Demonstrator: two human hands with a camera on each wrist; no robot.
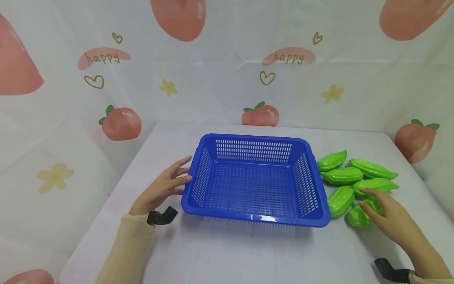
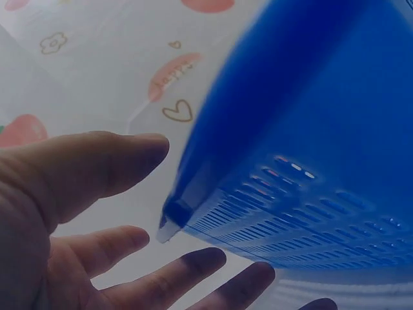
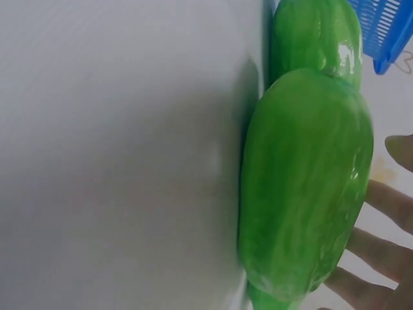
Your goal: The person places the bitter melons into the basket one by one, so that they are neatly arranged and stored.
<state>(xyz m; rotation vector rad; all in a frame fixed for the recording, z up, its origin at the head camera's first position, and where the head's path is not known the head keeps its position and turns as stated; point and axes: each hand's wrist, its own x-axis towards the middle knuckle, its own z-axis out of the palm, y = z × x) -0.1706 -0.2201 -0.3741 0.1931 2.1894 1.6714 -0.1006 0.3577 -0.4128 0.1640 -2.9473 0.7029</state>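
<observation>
Left grip: the left hand (image 1: 164, 188) lies open beside the left short wall of the blue basket (image 1: 256, 179), fingers straight and spread, holding nothing. In the head view the fingertips reach the basket's left rim; in the left wrist view the thumb (image 2: 97, 165) stands just off the rim corner (image 2: 173, 219), with the other fingers under it, so whether they press the plastic cannot be told.

Right grip: the right hand (image 1: 386, 215) is open, fingers stretched over the nearest green gourd (image 1: 360, 215), the front one of the heap. The fingers lie on or just over it; none are curled round it. In the right wrist view that gourd (image 3: 306, 184) fills the picture, with the fingers (image 3: 381, 248) showing behind its far side.

Beside the right grip: a second gourd (image 1: 340, 200) lies just left of the fingertips, touching the front gourd, between the hand and the basket's right wall.

Beyond the right grip: four more green gourds lie farther back in a loose cluster, the rearmost (image 1: 332, 160) near the basket's back right corner.

Between the grips: the blue slotted basket stands upright on the worktop (image 1: 227, 252), nothing inside it.

Around: a white worktop cover, and behind it a backdrop (image 1: 227, 71) printed with peaches, hearts and the word "happy".

Wrists: a black camera mount (image 1: 161, 217) sits at the left cuff.
</observation>
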